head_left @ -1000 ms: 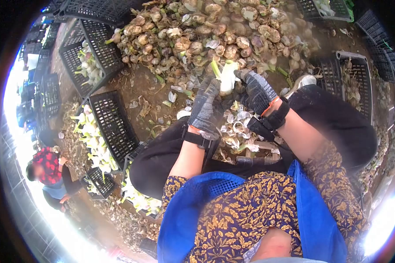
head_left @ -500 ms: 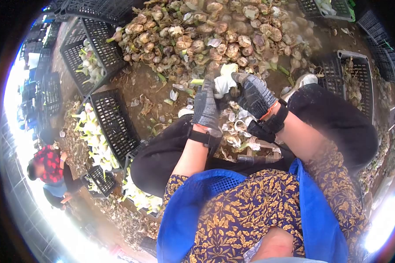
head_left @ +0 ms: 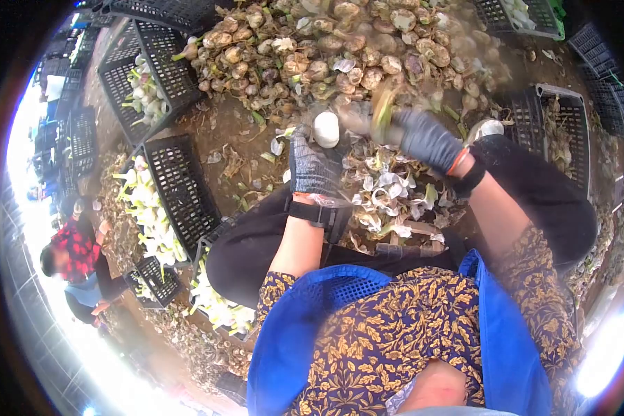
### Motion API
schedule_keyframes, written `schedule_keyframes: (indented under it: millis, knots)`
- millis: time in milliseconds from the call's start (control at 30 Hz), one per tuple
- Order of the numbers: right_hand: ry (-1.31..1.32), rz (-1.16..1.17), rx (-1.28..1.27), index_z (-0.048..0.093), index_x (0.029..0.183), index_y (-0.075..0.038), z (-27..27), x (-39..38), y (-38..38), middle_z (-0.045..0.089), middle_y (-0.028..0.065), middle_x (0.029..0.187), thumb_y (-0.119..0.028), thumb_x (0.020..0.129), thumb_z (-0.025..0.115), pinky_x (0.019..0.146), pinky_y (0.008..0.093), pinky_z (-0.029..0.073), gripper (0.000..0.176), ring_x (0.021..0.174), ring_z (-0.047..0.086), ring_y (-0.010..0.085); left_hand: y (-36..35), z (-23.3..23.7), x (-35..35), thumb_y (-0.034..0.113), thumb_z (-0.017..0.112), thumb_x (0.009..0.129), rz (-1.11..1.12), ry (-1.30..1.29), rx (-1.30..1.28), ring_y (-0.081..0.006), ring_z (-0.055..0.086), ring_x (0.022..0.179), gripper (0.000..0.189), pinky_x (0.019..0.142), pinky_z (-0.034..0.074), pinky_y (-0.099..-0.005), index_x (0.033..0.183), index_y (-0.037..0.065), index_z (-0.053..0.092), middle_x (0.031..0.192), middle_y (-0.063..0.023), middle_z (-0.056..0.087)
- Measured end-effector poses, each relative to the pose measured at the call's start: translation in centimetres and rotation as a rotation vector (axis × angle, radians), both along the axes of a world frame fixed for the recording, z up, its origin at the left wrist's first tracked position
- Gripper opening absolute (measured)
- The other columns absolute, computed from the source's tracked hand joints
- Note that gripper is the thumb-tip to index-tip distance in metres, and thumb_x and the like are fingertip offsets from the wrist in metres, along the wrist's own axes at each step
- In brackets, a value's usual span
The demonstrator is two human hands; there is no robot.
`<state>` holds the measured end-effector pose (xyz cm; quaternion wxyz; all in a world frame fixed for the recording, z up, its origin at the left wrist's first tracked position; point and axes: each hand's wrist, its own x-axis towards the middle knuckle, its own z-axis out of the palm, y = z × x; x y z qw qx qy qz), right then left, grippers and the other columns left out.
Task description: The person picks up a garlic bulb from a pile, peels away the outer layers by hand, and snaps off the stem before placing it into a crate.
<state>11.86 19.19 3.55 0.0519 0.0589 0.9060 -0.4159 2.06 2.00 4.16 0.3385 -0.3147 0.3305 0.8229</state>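
My left hand (head_left: pixel 314 165), in a grey knit work glove, is closed around a garlic bulb (head_left: pixel 326 130) whose bare white side faces up. To its right, my right hand (head_left: pixel 426 142), also gloved, is smeared by motion at the fingertips. A blurred yellow-brown strip of garlic husk (head_left: pixel 382 116) shows at those fingers. Below both hands, between my legs, lies a heap of white and purplish garlic skins (head_left: pixel 395 191). A big pile of unpeeled garlic bulbs (head_left: pixel 340 52) spreads out in front of me.
Black plastic crates (head_left: pixel 177 191) stand at my left, with trimmed garlic (head_left: pixel 152 215) beside them. Another crate (head_left: pixel 565 128) stands at the right, and one (head_left: pixel 523 17) at the far right. A person in a red checked top (head_left: pixel 73 246) is at the far left.
My hands have parted. The right hand has swung right with the husk, while the left keeps the bulb, now showing bare white instead of covered in loose skin.
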Motion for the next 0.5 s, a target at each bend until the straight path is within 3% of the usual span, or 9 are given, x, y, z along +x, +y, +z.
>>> schedule_keyframes:
  millis: [33,167,233,267,300,333,367,400,500]
  knots:
    - [0.073,0.113,0.291,0.049,0.108,-0.008,-1.0,1.0,-1.1,0.059,0.0148,0.08,-0.023,0.081,0.047,0.064,0.033,0.048,0.03,0.069,0.059,0.0283,-0.1,-0.5,-0.1,0.043,0.05,0.08,0.0,0.001,0.0,-0.0208,0.058,0.07,0.036,0.06,0.051,-0.0362,0.093,0.01,0.055,0.08,-0.0071,0.06]
    - [0.36,0.088,0.229,0.051,0.108,-0.006,-2.3,1.2,-2.2,0.056,0.0119,0.085,-0.03,0.083,0.046,0.061,0.0299,0.047,0.036,0.07,0.057,0.0233,-1.1,-4.1,-0.5,0.047,0.054,0.076,0.013,0.092,-0.202,-0.026,0.059,0.064,0.042,0.053,0.052,-0.0369,0.085,0.006,0.052,0.076,-0.0107,0.058]
    - [-0.195,0.247,-0.022,0.051,0.109,-0.006,0.5,-0.5,-2.0,0.057,0.0128,0.085,-0.034,0.08,0.051,0.062,0.031,0.046,0.04,0.067,0.055,0.023,-1.3,-4.6,0.1,0.049,0.054,0.076,-0.064,0.337,-0.342,-0.0243,0.059,0.06,0.045,0.051,0.052,-0.0338,0.081,0.005,0.052,0.077,-0.0113,0.059]
    - [-0.472,-0.086,-0.574,0.051,0.108,-0.005,2.6,-1.4,-2.6,0.058,0.0087,0.078,-0.035,0.079,0.056,0.058,0.0296,0.045,0.042,0.057,0.051,0.0185,-1.6,-5.5,0.6,0.046,0.051,0.081,-0.1,0.595,-0.5,-0.0226,0.06,0.063,0.045,0.054,0.052,-0.0324,0.09,0.002,0.054,0.079,-0.0124,0.059]
    - [-0.471,-0.091,-0.572,0.051,0.108,-0.005,0.7,-1.4,-2.8,0.058,0.0087,0.078,-0.035,0.079,0.056,0.058,0.0296,0.045,0.042,0.057,0.051,0.0185,-1.8,-6.5,0.7,0.046,0.051,0.081,-0.104,0.597,-0.495,-0.0226,0.06,0.063,0.045,0.054,0.052,-0.0324,0.09,0.002,0.054,0.079,-0.0124,0.059]
    - [-0.227,-0.077,-0.544,0.051,0.105,-0.003,-2.9,-1.4,-3.4,0.057,0.0066,0.074,-0.037,0.078,0.057,0.054,0.0281,0.045,0.043,0.053,0.051,0.0154,-1.5,-5.5,0.8,0.042,0.046,0.084,-0.231,0.821,-0.637,-0.0228,0.06,0.064,0.043,0.055,0.051,-0.0318,0.096,0.0,0.053,0.079,-0.0131,0.059]
    - [0.014,-0.061,-0.512,0.051,0.103,-0.002,-0.1,-2.5,-4.4,0.057,0.0044,0.071,-0.038,0.078,0.059,0.05,0.0267,0.045,0.045,0.048,0.05,0.0122,-1.5,-5.0,0.9,0.038,0.042,0.087,-0.363,1.043,-0.778,-0.023,0.06,0.065,0.042,0.057,0.051,-0.0313,0.101,-0.001,0.052,0.079,-0.0137,0.058]
    - [-0.504,-0.334,-0.82,0.05,0.1,0.001,3.4,-2.4,-4.3,0.056,0.0058,0.072,-0.038,0.079,0.059,0.05,0.0253,0.045,0.046,0.054,0.053,0.0107,-2.0,-6.0,1.2,0.03,0.035,0.091,-0.434,1.404,-0.944,-0.0235,0.059,0.079,0.04,0.067,0.049,-0.0316,0.111,-0.002,0.047,0.088,-0.0162,0.057]
    - [-0.531,-0.295,-0.744,0.051,0.095,0.003,3.1,-2.6,-4.6,0.056,0.0076,0.072,-0.038,0.078,0.06,0.052,0.0253,0.045,0.045,0.058,0.056,0.0116,-1.1,-0.8,2.1,0.025,0.04,0.087,-0.581,1.274,-0.984,-0.03,0.057,0.072,0.033,0.061,0.046,-0.0352,0.103,-0.001,0.052,0.085,-0.0162,0.058]
